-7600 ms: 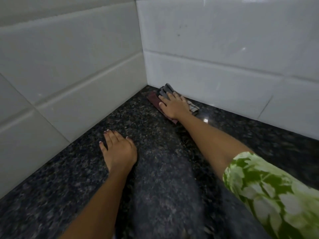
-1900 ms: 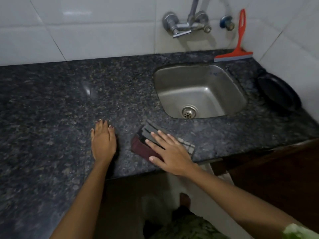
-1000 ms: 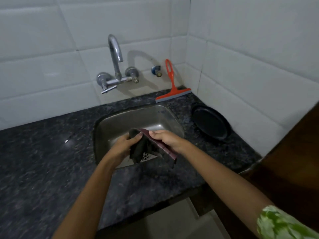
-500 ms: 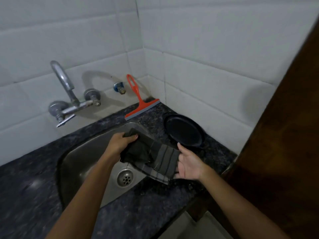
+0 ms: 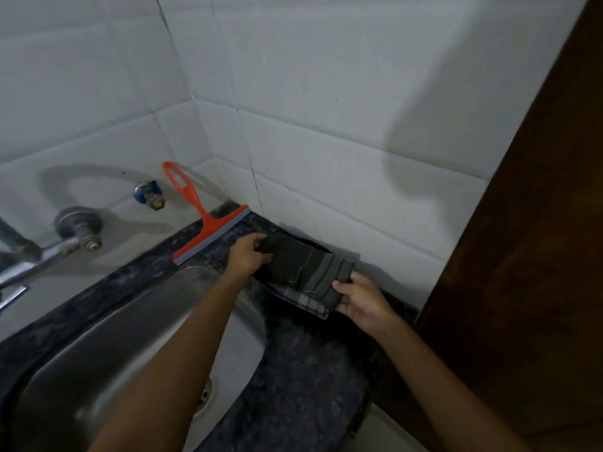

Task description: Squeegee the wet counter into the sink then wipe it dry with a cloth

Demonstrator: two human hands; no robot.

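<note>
Starting at the left, we are looking past the wall tap [image 5: 73,234] and the steel sink [image 5: 137,337], which is sunk into the dark granite counter [image 5: 303,370]. Behind the sink's far right corner the orange squeegee [image 5: 208,223] is leaning with its blade on the counter's back edge and its handle against the tiled wall, untouched, so we are judging the squeegee step to be over and the drying step to be in hand. Our left hand [image 5: 248,256] is curling its fingers closed on the far end of the dark striped cloth [image 5: 305,272], and our right hand [image 5: 360,298] is pinching the near end between thumb and fingers, half open underneath. Between them the cloth is hanging spread above the counter's back right corner, close to the side wall; a dark round thing is lying partly hidden beneath it. Next, we are probably needing to lower the cloth flat onto the granite here and press it along the wall edge, keeping it clear of that thing.
</note>
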